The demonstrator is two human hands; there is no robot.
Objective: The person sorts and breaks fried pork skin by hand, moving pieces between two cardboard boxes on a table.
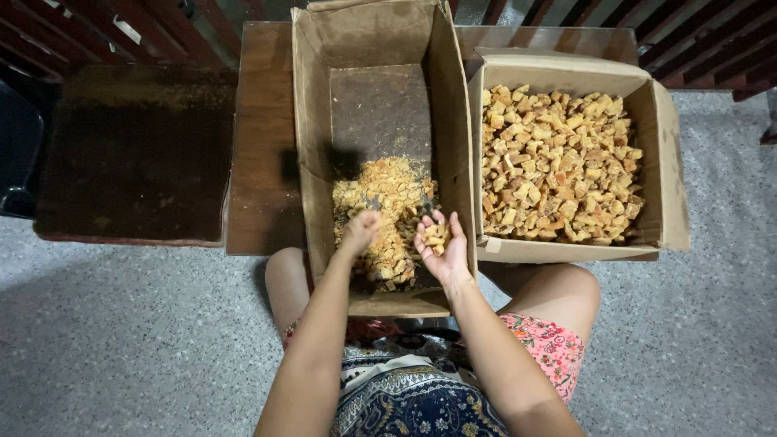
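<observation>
- Over the near end of the tall open cardboard box (372, 97), both hands work above a heap of pale golden crumbled pieces (387, 212).
- The right hand (441, 243) is turned palm up, its grip cupped loosely around a few small tan chunks (437, 235) that rest in the hollow of the palm; the fingers curl about them but are not pressed together.
- The left hand (359, 231) hangs with its back to the camera, its grip bunched downward just above the heap; whether the fingertips pinch any piece cannot be told, since the hand hides them.
- The chunks in the right palm lie just beside the left hand, with a narrow gap between the two hands, and directly over the heap in the box.
- The heap fills only the near half of the box floor; the far half shows bare dark board.
- To the right, touching the tall box, a lower cardboard box (664, 162) is filled almost to the rim with larger tan cubes (558, 166).
- Both boxes stand on a dark brown wooden worktop (259, 146), and a second dark low table (137, 154) stands to its left.
- The person sits on a speckled grey floor (121, 340), knees either side of the tall box, wearing pink floral shorts (550, 344).
</observation>
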